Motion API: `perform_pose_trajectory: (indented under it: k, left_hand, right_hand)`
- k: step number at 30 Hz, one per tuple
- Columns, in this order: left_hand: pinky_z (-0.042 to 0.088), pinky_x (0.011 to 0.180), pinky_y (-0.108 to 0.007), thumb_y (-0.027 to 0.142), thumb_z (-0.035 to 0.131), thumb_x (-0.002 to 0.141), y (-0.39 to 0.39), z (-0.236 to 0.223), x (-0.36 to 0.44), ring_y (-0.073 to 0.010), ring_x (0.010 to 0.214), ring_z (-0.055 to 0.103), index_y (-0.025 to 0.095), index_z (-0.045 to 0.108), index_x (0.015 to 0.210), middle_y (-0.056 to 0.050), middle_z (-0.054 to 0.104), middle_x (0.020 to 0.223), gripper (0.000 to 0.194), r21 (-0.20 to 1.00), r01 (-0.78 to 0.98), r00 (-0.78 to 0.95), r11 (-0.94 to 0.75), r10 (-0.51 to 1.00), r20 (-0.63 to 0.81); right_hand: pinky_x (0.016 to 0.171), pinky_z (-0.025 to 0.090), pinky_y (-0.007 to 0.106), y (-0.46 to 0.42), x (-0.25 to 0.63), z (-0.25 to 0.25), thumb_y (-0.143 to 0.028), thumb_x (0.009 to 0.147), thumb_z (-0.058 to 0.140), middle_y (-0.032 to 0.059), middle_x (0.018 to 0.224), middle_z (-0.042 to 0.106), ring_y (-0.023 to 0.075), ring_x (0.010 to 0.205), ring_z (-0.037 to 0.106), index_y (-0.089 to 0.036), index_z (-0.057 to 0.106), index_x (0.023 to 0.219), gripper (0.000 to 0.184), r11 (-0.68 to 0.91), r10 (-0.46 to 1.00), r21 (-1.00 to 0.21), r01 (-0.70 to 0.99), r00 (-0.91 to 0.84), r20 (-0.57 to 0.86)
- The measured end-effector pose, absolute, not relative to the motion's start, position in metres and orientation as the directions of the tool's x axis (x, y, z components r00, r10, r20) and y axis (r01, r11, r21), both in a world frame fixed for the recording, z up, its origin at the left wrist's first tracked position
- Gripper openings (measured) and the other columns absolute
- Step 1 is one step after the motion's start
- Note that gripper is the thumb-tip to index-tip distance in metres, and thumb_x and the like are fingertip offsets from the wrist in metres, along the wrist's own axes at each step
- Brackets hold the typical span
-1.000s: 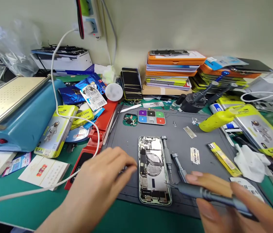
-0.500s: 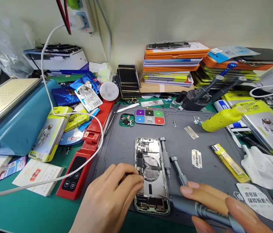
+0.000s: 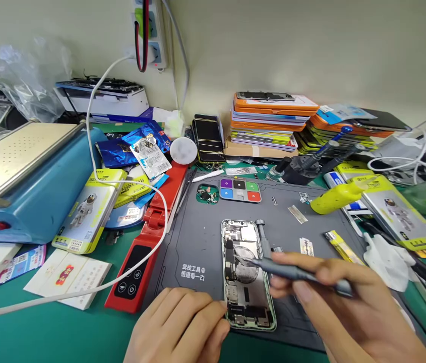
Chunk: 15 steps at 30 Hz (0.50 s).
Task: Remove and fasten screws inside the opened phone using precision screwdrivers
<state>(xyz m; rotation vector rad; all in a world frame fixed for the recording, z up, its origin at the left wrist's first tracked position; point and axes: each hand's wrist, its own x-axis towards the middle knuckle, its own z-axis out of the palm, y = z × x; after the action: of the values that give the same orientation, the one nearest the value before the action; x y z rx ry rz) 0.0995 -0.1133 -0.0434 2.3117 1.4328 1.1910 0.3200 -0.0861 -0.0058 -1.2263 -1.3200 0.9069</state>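
Note:
An opened phone [image 3: 249, 292] with a pale green frame lies on the grey mat, its inner parts and a round coil showing. My right hand [image 3: 349, 297] grips a grey precision screwdriver [image 3: 292, 271] between thumb and fingers. The driver slants left across the phone, its thin tip over the parts near the left edge; whether it touches them I cannot tell. At the phone's lower left edge, my left hand [image 3: 182, 325] is closed, curled fingers against the frame. A second screwdriver [image 3: 263, 237] lies along the phone's right side, partly behind my right hand.
Beyond the phone are a coloured screw tray [image 3: 240, 190] and a green round-cornered pad [image 3: 207, 193] with small parts. A red device [image 3: 132, 277] and a white cable [image 3: 122, 277] lie left. A yellow bottle [image 3: 333, 196] and crumpled white tissue [image 3: 386, 262] are right.
My right hand has brought the screwdriver from the phone's lower right up and left over its middle, with a firmer grip. My left hand has slid down the left edge. The camera view has shifted.

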Motion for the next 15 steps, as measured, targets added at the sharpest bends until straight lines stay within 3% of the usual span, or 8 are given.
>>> perform_pose_trajectory:
  k: [3, 7, 15]
  left_hand:
    - [0.049, 0.075, -0.030, 0.005, 0.059, 0.099, -0.116, -0.047, 0.102, -0.0147, 0.078, 0.064, 0.020, 0.068, 0.101, 0.002, 0.073, 0.087, 0.018, 0.630, 0.599, 0.147, -0.494, 0.841, 0.521]
    - [0.047, 0.070, -0.030, 0.005, 0.057, 0.099, -0.112, -0.053, 0.100, -0.0150, 0.072, 0.061, 0.020, 0.064, 0.094, 0.002, 0.069, 0.080, 0.018, 0.646, 0.567, 0.135, -0.511, 0.832, 0.539]
    - [0.047, 0.066, -0.030, 0.006, 0.056, 0.098, -0.111, -0.053, 0.098, -0.0156, 0.068, 0.059, 0.020, 0.063, 0.092, 0.000, 0.067, 0.076, 0.017, 0.689, 0.529, 0.058, -0.495, 0.831, 0.553]
  right_hand:
    - [0.088, 0.066, 0.021, -0.073, 0.303, 0.002, -0.032, 0.109, 0.061, 0.0002, 0.131, 0.073, 0.0192, 0.099, 0.079, -0.032, 0.062, 0.106, 0.004, 0.184, 0.983, -0.929, 0.321, -0.073, 0.170]
    - [0.101, 0.059, 0.022, -0.060, 0.287, -0.005, -0.035, 0.112, 0.055, -0.0018, 0.139, 0.068, 0.0179, 0.116, 0.073, -0.033, 0.065, 0.111, 0.010, 0.180, 0.977, -0.893, 0.414, -0.183, 0.112]
    - [0.096, 0.061, 0.022, -0.054, 0.272, -0.003, -0.036, 0.110, 0.063, 0.0026, 0.137, 0.069, 0.0182, 0.107, 0.076, -0.028, 0.064, 0.110, 0.008, 0.129, 0.989, -0.945, 0.301, -0.112, 0.100]
